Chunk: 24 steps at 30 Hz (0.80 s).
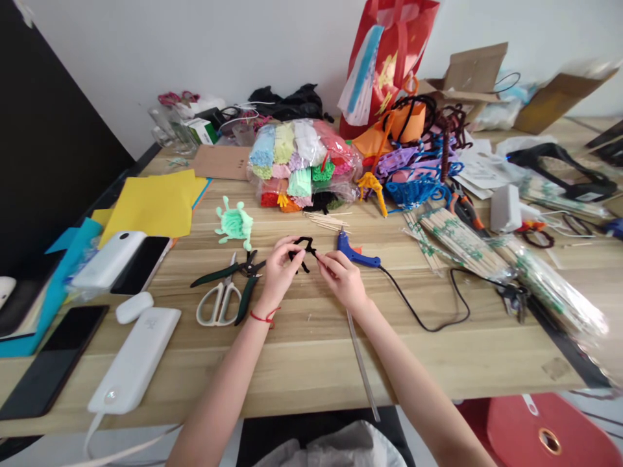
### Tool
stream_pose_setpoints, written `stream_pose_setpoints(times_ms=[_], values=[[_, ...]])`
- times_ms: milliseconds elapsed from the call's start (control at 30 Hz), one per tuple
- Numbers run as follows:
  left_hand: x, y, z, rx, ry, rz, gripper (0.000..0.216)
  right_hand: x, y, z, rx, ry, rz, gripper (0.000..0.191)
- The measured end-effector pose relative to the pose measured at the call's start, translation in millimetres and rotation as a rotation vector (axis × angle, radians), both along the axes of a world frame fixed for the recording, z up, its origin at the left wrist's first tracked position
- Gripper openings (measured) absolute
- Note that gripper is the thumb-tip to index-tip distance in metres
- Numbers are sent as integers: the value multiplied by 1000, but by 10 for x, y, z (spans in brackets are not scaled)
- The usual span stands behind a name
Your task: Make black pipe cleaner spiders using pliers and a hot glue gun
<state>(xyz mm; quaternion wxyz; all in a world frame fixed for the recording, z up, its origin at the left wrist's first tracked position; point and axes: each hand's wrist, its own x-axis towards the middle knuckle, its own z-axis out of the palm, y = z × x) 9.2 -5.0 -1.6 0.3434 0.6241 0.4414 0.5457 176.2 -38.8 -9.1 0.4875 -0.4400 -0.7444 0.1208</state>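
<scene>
A bent black pipe cleaner [307,244] is held above the middle of the wooden table. My left hand [283,266] pinches its left part between thumb and fingers. On the other side, my right hand [342,275] grips its right end with the fingertips. Just right of that hand lies a blue glue gun [357,253] with a black cord. Left of my hands are white-handled scissors [220,301] and dark green-handled pliers [248,285]. Beyond these sits a mint-green fuzzy pipe-cleaner figure [234,222].
At the back stand a plastic bag of coloured pipe-cleaner bundles [299,162] and a red bag [389,65]. Packs of wooden sticks [467,243] lie to the right. A white power bank [136,360], phones and yellow sheets [150,204] cover the left. A glue stick [361,363] lies near the front edge.
</scene>
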Motion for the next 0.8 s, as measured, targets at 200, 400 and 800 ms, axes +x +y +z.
stream_pose_setpoints(times_ms=[200, 400, 800], values=[[1, 0, -5, -1, 1, 0, 15, 1, 0, 18, -4, -3, 1, 30], [1, -4, 0, -2, 7, -1, 16, 5, 5, 13, -24, -12, -3, 31], [2, -19, 71, 0, -12, -152, 17, 16, -6, 103, -109, 114, -101, 32]])
